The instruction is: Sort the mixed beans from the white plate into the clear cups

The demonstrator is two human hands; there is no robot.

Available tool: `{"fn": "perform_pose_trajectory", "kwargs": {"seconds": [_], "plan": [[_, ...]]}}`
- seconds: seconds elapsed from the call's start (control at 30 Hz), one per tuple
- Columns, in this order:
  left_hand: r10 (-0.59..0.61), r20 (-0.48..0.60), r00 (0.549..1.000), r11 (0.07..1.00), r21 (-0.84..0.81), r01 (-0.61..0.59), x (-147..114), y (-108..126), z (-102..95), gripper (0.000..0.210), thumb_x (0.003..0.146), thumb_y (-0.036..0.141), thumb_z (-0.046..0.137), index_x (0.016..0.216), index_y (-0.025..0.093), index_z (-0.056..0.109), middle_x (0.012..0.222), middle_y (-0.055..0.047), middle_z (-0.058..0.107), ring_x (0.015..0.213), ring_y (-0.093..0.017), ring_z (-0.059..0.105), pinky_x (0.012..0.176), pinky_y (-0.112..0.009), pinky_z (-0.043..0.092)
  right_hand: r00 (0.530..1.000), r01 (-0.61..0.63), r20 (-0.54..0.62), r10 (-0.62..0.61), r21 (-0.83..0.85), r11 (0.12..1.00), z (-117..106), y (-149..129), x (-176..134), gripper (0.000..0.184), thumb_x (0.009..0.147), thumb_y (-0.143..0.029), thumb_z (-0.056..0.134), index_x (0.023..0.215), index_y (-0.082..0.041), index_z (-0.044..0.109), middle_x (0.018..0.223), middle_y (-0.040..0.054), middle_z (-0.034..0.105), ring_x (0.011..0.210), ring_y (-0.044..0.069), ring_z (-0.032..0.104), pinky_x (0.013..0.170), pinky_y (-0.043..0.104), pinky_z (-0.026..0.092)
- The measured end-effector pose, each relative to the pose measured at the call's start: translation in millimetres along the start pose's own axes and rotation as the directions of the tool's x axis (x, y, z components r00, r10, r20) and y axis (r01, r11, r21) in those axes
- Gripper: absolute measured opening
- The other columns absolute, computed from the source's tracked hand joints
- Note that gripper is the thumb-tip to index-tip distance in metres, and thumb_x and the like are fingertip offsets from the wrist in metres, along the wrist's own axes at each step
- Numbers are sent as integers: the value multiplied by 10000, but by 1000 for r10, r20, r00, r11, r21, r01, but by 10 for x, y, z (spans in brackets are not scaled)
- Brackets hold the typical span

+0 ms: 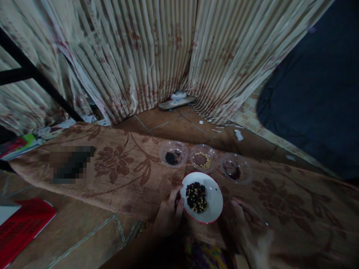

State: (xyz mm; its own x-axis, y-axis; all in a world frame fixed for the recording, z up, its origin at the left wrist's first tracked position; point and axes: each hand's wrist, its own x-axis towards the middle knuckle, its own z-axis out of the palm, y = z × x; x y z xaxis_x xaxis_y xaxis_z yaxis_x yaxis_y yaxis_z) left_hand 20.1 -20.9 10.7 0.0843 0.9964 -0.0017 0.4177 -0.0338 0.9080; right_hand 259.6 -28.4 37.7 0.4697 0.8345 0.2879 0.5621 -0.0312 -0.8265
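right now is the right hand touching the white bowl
No, the right hand sits apart from the white bowl, off its right edge, while the left hand holds its left rim.

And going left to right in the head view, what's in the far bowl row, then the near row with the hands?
Far: black-bean bowl, yellow-bean bowl, clear bowl with dark contents. Near: left hand, red-rimmed white bowl, right hand.

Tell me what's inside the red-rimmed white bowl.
In the white bowl lie a pile of dark and yellow beans and, apart, one dark speck. What lies beneath the pile is hidden.
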Motion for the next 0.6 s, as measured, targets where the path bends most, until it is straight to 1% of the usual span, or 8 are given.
{"fn": "perform_pose_trajectory", "kwargs": {"seconds": [0.07, 0.13, 0.2, 0.3, 0.37, 0.47, 0.53, 0.6], "plan": [[1, -5, 1000, 1000, -2, -1, 2, -9, 1, 400, 978, 279, 383, 1374, 236, 424, 1200, -59, 683, 1003, -181, 688, 892, -302, 533, 994, 17, -107, -16, 1, 1000, -57, 6, 233, 335, 773, -508, 693, 779, -175, 728, 851, 110, 738, 796, 260, 681, 774, 403, 530], [6, -14, 1000, 1000, 13, -6, 3, -16, 2, 402, 979, 279, 380, 1376, 235, 429, 1229, -64, 676, 1029, -186, 684, 901, -302, 531, 971, 87, -222, -85, -1, 996, -104, 27, 491, 354, 775, -517, 689, 768, -164, 719, 832, 112, 731, 788, 253, 675, 792, 411, 524], [15, -26, 1000, 1000, 23, -14, 4, -21, 2, 401, 979, 282, 377, 1373, 229, 434, 1235, -64, 675, 1052, -189, 679, 921, -304, 525, 954, 126, -274, -123, -9, 992, -131, 68, 715, 375, 787, -515, 679, 792, -142, 722, 835, 122, 726, 789, 246, 672, 790, 407, 525], [22, -35, 999, 1000, 14, -21, 4, -21, -1, 389, 978, 285, 381, 1358, 230, 447, 1201, -53, 690, 1049, -186, 681, 921, -299, 526, 949, 116, -295, -106, 14, 993, -125, 129, 879, 404, 764, -515, 702, 802, -114, 720, 831, 137, 722, 785, 253, 670, 776, 418, 531], [13, -31, 999, 1000, 8, -13, 3, -15, -4, 384, 978, 283, 385, 1354, 236, 451, 1185, -49, 697, 1026, -185, 688, 904, -299, 531, 954, 106, -285, -90, 41, 993, -97, 129, 843, 398, 758, -514, 706, 805, -119, 721, 844, 137, 724, 800, 258, 670, 792, 428, 527], [-1, -20, 1000, 1000, 5, 1, 2, -2, -8, 391, 978, 277, 387, 1363, 240, 445, 1195, -50, 693, 1013, -184, 689, 908, -306, 528, 972, 67, -229, -48, 76, 995, -38, 29, 607, 363, 756, -504, 707, 795, -143, 722, 854, 126, 729, 813, 255, 670, 805, 422, 523], [0, -20, 1000, 1000, 9, 1, 1, 6, -8, 389, 977, 271, 388, 1360, 237, 447, 1221, -55, 680, 1043, -184, 677, 934, -312, 514, 990, 20, -140, -8, 90, 996, 7, -88, 384, 334, 767, -491, 701, 794, -159, 725, 869, 117, 731, 827, 251, 674, 781, 391, 529], [-1, -18, 1000, 1000, 9, 1, 0, 13, -7, 391, 975, 270, 391, 1360, 231, 445, 1235, -60, 672, 1058, -184, 669, 940, -313, 507, 999, -8, 33, 6, 80, 997, 59, -206, 164, 303, 784, -479, 692, 817, -182, 739, 905, 102, 732, 852, 240, 680, 724, 338, 539]]}}
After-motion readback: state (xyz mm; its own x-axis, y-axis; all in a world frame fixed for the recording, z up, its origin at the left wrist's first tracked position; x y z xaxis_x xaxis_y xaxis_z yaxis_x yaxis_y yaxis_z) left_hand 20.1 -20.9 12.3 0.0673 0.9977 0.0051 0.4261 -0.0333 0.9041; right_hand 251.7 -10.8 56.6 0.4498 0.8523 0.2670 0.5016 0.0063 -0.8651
